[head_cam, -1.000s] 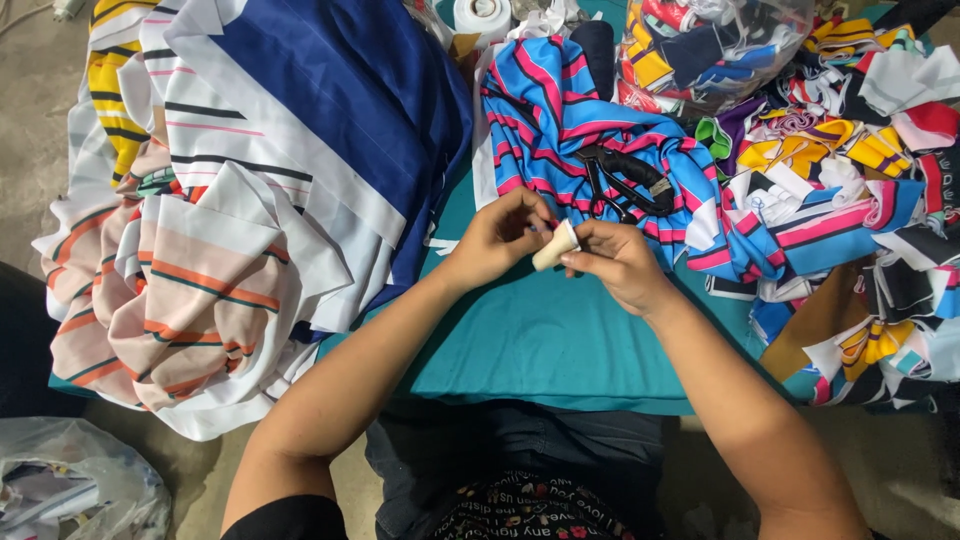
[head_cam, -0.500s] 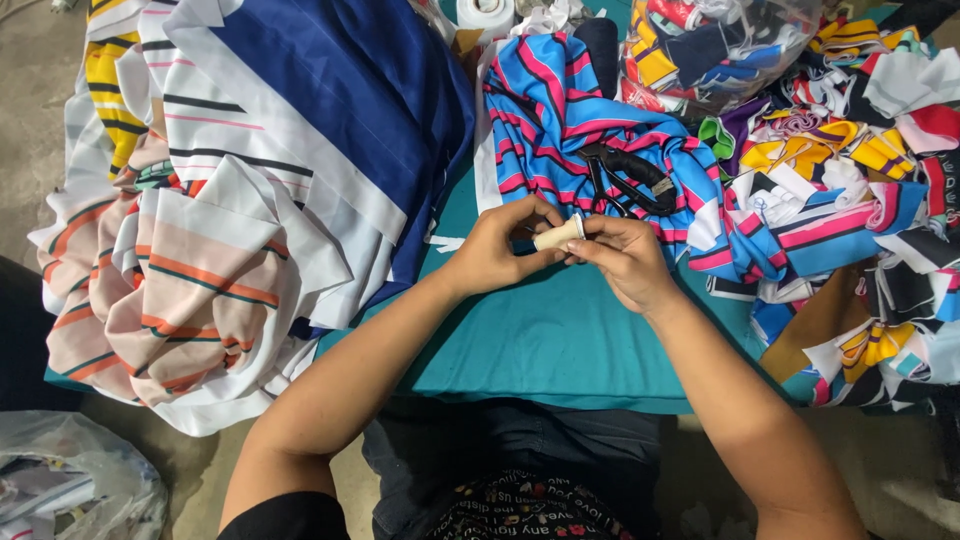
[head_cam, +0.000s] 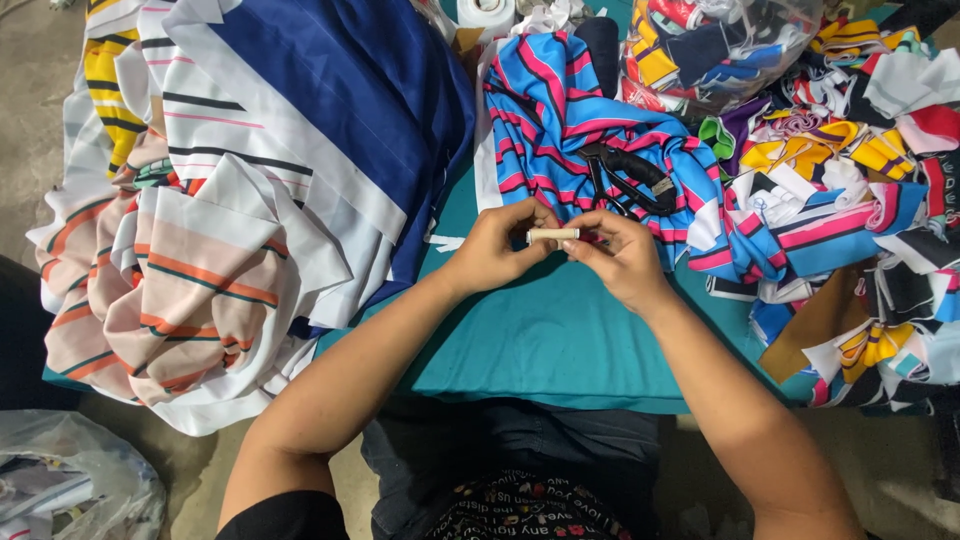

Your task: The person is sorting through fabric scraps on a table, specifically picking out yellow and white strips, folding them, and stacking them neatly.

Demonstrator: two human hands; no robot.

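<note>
My left hand (head_cam: pixel 497 246) and my right hand (head_cam: pixel 620 256) meet over the teal table cover (head_cam: pixel 540 340). Between their fingertips they pinch a small cream-coloured roll (head_cam: pixel 553 235), lying level, one hand at each end. Just beyond the hands lies a blue, pink and black striped cloth (head_cam: pixel 570 120) with black-handled scissors (head_cam: pixel 628 178) resting on it.
A heap of blue, white and peach striped fabric (head_cam: pixel 240 190) hangs over the table's left side. Many coloured fabric scraps (head_cam: pixel 850 190) pile up at the right, and a clear bag of scraps (head_cam: pixel 720 45) stands behind. A plastic bag (head_cam: pixel 70 485) lies on the floor at lower left.
Both hands have shifted slightly away from my body. The small roll, tilted a second ago, is now held level between the fingertips.
</note>
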